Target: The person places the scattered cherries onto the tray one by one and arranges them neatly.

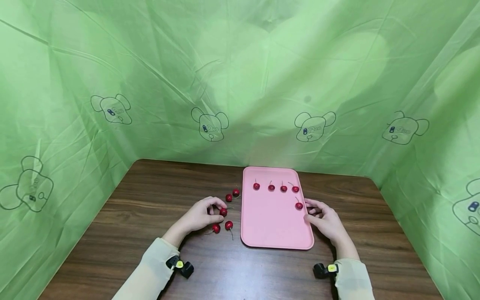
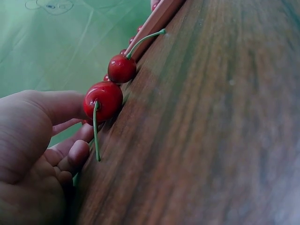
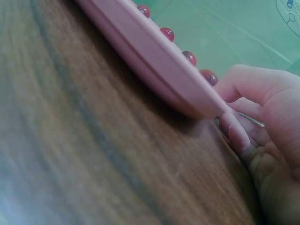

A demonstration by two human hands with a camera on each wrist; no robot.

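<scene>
In the head view, my left hand [image 1: 200,214] curls around one red cherry [image 1: 223,211] on the table, the cherry lying between thumb and fingertips. Close by the thumb are two more cherries, one with its stem toward me [image 1: 229,225] and one nearer the wrist [image 1: 216,228]. A large cherry [image 2: 104,99] in the left wrist view partly hides the fingertips. My right hand [image 1: 325,218] grips the right edge of a pink tray [image 1: 275,229], thumb at the rim and fingers curled by its side. Beside that hand a cherry [image 1: 298,206] lies inside the tray.
Several cherries form a row along the tray's far end, among them one at the left [image 1: 256,186]. Two loose cherries [image 1: 236,192] lie beyond the left fingers, left of the tray. The brown wooden table [image 1: 131,221] is bordered by green curtains [image 1: 262,83].
</scene>
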